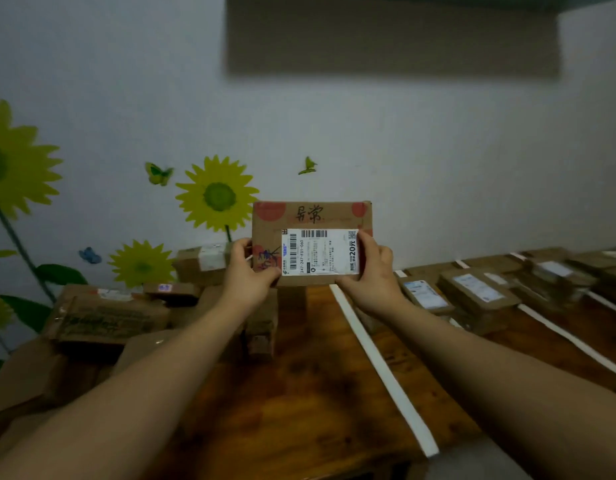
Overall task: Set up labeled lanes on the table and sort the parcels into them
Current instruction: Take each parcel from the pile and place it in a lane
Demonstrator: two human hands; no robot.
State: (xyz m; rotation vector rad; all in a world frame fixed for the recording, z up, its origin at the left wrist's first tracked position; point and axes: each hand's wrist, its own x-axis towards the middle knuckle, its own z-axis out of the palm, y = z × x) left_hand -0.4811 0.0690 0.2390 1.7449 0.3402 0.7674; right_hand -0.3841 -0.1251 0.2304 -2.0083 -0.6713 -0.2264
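Head view: left hand point(248, 271) and right hand point(372, 271) are holding a parcel point(311, 242) upright, fingers clamped on its sides, above a taped wooden surface point(299, 393) facing a sunflower-decorated wall point(438, 150).

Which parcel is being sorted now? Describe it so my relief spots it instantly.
Find the wooden table below the sunflower sticker. Above its far edge, the left hand and right hand hold one cardboard parcel upright, facing the camera. It alone is lifted, with black handwritten characters above its white shipping label; the other parcels lie on the table.
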